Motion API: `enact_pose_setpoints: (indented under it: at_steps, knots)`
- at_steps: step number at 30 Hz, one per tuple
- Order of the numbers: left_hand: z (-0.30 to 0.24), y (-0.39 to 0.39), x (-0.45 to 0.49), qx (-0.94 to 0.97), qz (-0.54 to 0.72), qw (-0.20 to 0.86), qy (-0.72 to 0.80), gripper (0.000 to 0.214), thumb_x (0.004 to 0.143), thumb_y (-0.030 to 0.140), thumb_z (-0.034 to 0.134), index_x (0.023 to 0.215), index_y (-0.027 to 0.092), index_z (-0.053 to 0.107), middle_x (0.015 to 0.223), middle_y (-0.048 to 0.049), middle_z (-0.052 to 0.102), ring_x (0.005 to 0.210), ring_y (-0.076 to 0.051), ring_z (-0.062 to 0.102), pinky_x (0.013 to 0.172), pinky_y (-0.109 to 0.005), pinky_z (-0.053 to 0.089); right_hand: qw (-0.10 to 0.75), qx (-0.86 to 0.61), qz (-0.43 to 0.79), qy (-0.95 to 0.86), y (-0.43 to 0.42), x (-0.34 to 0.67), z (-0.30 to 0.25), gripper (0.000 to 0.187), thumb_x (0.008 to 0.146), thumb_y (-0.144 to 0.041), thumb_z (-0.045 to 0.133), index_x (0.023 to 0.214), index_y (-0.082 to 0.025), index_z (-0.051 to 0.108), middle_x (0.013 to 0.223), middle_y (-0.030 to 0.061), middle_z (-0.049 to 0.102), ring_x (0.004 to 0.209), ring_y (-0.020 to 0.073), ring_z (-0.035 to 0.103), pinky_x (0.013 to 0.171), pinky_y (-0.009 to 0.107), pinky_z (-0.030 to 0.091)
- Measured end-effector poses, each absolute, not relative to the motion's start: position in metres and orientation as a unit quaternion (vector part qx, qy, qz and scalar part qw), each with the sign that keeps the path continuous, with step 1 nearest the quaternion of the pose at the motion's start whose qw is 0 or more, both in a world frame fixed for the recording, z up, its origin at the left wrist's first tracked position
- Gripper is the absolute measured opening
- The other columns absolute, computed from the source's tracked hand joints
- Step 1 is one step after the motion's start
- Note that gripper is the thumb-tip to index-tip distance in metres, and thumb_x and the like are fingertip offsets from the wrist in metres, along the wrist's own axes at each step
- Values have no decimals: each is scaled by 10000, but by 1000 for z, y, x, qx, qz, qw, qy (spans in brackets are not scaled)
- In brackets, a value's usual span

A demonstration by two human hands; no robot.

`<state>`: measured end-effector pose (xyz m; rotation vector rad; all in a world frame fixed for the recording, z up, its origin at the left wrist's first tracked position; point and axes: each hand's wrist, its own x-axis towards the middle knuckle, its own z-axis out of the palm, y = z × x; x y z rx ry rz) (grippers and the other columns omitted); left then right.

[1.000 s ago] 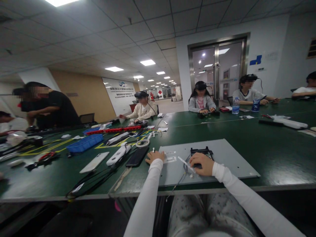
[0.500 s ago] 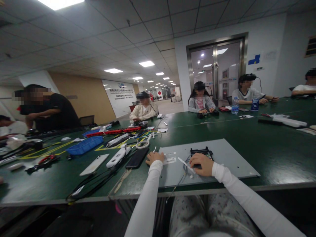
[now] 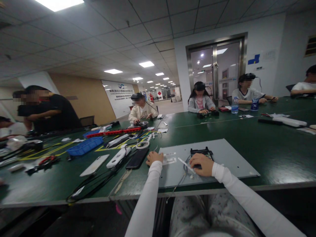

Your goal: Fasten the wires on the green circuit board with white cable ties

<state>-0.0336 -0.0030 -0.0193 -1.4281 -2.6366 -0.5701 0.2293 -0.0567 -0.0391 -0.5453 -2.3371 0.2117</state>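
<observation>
A flat grey metal panel point(image 3: 222, 158) lies on the table in front of me, with white labels near its left edge. My left hand point(image 3: 155, 158) rests at that edge, fingers curled down; a thin pale strand point(image 3: 155, 148) shows just beyond the fingertips, and whatever they grip is hidden. Bent over the panel's middle, my right hand point(image 3: 202, 164) has its fingers curled onto something dark that it mostly covers. A black plastic frame point(image 3: 201, 151) shows behind that hand. Beside its fingertips lie a white strip point(image 3: 185, 164) and a thin grey cable point(image 3: 181, 179) hanging past the table edge.
Left of my left hand are a black phone point(image 3: 137, 158), a white power strip point(image 3: 118, 157), a white phone point(image 3: 94, 165) and a blue tray point(image 3: 85, 146). Black cables point(image 3: 91, 186) run to the front edge. Several co-workers sit or stand around the green table point(image 3: 278, 154).
My left fingers have shifted slightly, and the white piece beyond them now shows as a thin strand. My right hand keeps its place. A co-worker across the table has raised one hand.
</observation>
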Motion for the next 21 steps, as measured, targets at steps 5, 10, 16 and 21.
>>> enact_pose_setpoints:
  at_steps: [5,10,16,21]
  knots:
    - [-16,-6,-32,-464,-201,39,-862,415,726,380,366,1073,172,459,1193,-113,389,1095,-266,335,836,-439,313,358,-216,81,-904,-58,229,-38,124,590,-127,527,674,-191,591,840,23,612,834,159,510,777,321,373]
    - [-15,-8,-27,-488,-218,48,-844,426,734,363,378,1130,210,414,1236,-83,358,1110,-252,322,841,-419,318,357,-220,82,-904,-58,229,-38,141,580,-113,539,678,-196,595,839,12,615,834,155,508,778,316,375]
    - [-9,-15,-4,-591,-220,110,-768,485,730,307,402,1206,236,338,1292,-45,311,1156,-236,252,896,-397,275,371,-233,75,-896,-59,228,-38,137,612,-115,507,676,-196,598,838,18,612,832,159,510,768,312,375]
    - [-7,-20,19,-671,-217,149,-693,499,726,293,411,1216,232,332,1311,-42,293,1164,-237,232,921,-409,237,420,-309,65,-851,-54,235,-33,152,660,-116,471,692,-196,597,828,19,611,822,146,514,777,306,370]
